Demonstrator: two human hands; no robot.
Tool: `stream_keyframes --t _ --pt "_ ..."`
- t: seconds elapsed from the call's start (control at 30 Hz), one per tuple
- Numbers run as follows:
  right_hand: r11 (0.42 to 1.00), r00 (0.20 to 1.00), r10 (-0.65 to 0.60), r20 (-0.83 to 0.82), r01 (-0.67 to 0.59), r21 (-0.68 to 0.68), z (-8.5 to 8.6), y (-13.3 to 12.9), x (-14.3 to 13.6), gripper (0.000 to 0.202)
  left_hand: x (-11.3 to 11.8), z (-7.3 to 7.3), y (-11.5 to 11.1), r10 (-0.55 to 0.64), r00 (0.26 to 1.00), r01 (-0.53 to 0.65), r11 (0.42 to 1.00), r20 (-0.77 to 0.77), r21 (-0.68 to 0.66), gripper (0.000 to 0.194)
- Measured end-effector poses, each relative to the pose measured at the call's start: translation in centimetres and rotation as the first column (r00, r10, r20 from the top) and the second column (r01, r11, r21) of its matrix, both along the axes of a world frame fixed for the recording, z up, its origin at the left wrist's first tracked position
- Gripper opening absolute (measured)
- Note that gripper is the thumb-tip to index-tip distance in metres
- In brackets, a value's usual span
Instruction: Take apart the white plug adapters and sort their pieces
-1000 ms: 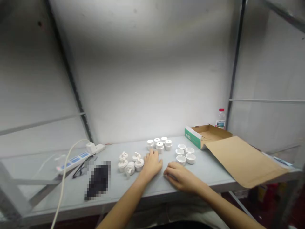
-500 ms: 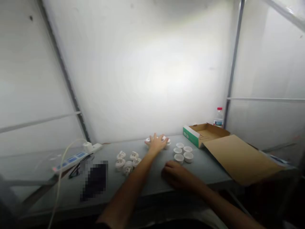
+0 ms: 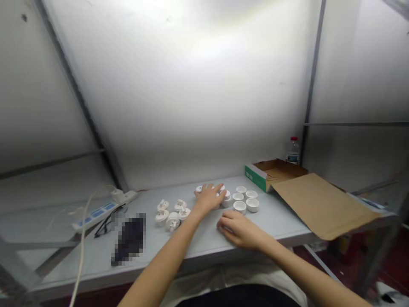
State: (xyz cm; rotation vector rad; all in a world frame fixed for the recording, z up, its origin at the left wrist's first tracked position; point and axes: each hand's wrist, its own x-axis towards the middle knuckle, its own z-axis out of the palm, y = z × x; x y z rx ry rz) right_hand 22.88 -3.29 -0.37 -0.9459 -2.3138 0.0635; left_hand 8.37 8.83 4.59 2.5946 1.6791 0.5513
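My left hand (image 3: 209, 198) lies palm down with fingers spread over a group of white round parts, which it partly hides. One round white part (image 3: 226, 199) shows at its right side and another (image 3: 199, 189) at its left. Closer to me, my right hand (image 3: 234, 228) rests on the table with its fingers curled in, and nothing shows in it. Just beyond it stand several white round cups (image 3: 252, 205), hollow side up. Left of my left forearm sit several white round pieces with plug-like tops (image 3: 173, 221).
An opened cardboard box (image 3: 281, 170) with its brown flap (image 3: 326, 207) lies at the right, a bottle (image 3: 292, 151) behind it. At the left are a power strip (image 3: 96, 215), a cable (image 3: 83, 238), glasses (image 3: 105, 224) and a dark blurred-out object (image 3: 129, 241).
The view has tilted slightly and grown brighter. My left hand has shifted a little nearer over the white parts, uncovering more of them at its right. The right hand stays put.
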Motion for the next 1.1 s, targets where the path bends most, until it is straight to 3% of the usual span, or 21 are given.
stream_keyframes --t 0.23,0.47,0.53,0.63,0.7,0.9,1.1 --pt "0.984 0.979 -0.176 -0.103 0.176 -0.009 -1.0 0.9 0.2 0.009 -1.3 -0.2 -3.6 -0.036 0.999 0.036 0.999 0.013 0.01 0.046" --pt "0.937 0.915 -0.35 -0.201 0.34 -0.083 -1.7 2.0 0.8 0.017 -1.5 -0.8 -4.5 -0.021 0.997 0.021 1.0 0.07 0.0 0.048" --pt "0.929 0.895 -0.37 -0.249 0.351 -0.117 -1.7 2.2 0.9 0.023 -1.6 -1.2 -5.0 -0.016 0.994 0.011 0.999 0.112 0.051 0.052" --pt "0.933 0.873 -0.36 -0.33 0.331 -0.142 -1.6 2.3 1.0 0.022 -1.9 -1.4 -6.5 -0.02 0.991 -0.01 0.975 0.131 0.223 0.053" --pt "0.939 0.849 -0.345 -0.401 0.314 -0.141 -1.6 2.2 1.1 0.015 -2.2 -1.4 -7.6 -0.012 0.993 -0.019 0.964 0.115 0.264 0.052" --pt "0.959 0.838 -0.282 -0.468 0.244 -0.141 -1.3 1.7 0.9 0.015 -3.7 -2.2 -9.3 -0.09 0.99 0.069 0.98 0.105 0.186 0.043" --pt "0.984 0.957 -0.144 -0.254 0.113 -0.135 -0.1 -0.1 0.4 0.034 -4.8 -3.6 -9.8 -0.226 0.925 0.206 0.974 0.304 0.099 0.047"
